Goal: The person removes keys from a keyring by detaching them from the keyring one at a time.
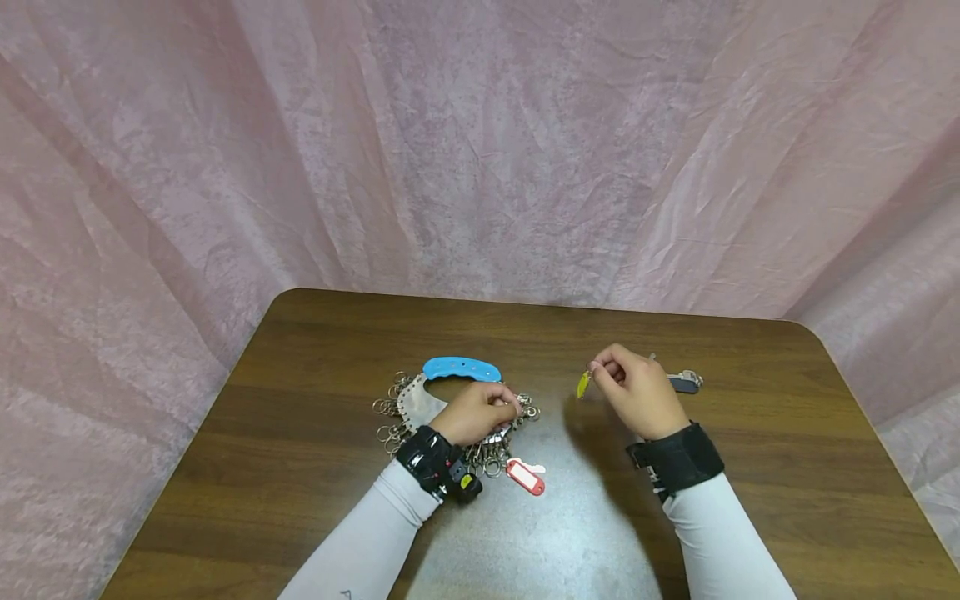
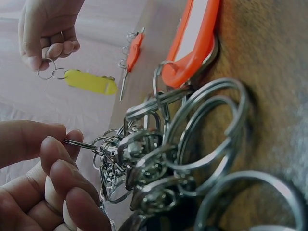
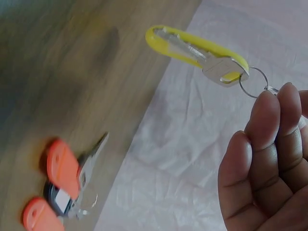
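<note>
My left hand (image 1: 474,414) is over the right side of a metal key holder plate (image 1: 420,406) with a blue handle (image 1: 461,368). Between its thumb and fingertips it pinches a split ring (image 2: 81,144) linked to the cluster of clips and rings (image 2: 149,163). Off to the right, above the table, my right hand (image 1: 637,392) pinches a small ring. From that ring hang a yellow key tag (image 3: 180,53) and a silver key (image 3: 224,70), lying along each other. A red key tag (image 1: 525,477) with a key lies by the holder's lower right edge.
Beyond my right hand lie a dark key tag (image 1: 684,383) and, in the right wrist view, orange key tags (image 3: 62,166) with keys. The brown wooden table (image 1: 315,375) ends at a pink curtain (image 1: 480,167) behind it.
</note>
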`<state>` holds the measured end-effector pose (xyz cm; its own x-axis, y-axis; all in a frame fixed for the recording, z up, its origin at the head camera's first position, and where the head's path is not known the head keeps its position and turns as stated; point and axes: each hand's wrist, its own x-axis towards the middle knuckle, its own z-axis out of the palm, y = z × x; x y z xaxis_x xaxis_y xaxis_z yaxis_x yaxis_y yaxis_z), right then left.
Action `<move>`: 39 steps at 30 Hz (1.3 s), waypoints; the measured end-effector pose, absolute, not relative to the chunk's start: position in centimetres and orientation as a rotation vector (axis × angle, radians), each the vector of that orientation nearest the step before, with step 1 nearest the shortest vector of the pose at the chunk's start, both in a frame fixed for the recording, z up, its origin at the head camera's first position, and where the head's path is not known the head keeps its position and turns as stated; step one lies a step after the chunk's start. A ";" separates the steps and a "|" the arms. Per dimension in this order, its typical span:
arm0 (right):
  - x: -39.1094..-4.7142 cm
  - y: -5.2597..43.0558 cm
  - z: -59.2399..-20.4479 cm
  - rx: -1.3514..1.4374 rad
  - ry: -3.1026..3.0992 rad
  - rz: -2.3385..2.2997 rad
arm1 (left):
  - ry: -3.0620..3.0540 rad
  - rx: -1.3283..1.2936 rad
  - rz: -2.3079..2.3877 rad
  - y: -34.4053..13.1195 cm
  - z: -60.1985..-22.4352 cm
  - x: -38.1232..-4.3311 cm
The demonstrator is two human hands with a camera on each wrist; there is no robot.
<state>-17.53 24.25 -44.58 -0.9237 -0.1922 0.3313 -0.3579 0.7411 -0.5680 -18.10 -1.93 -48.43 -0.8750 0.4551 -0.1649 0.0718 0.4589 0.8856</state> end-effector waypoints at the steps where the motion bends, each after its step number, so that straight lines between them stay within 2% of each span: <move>1: -17.5 24.5 -44.5 0.421 -2.695 0.954 | 2.335 0.446 1.390 -1.9 -48.4 -18.1; 20: -18.3 28.5 -44.2 0.199 -2.670 0.957 | 2.356 0.460 1.371 -2.0 -48.5 -18.1; 39: -18.9 29.2 -45.7 0.191 -2.707 0.963 | 2.353 0.464 1.364 -1.9 -48.6 -18.1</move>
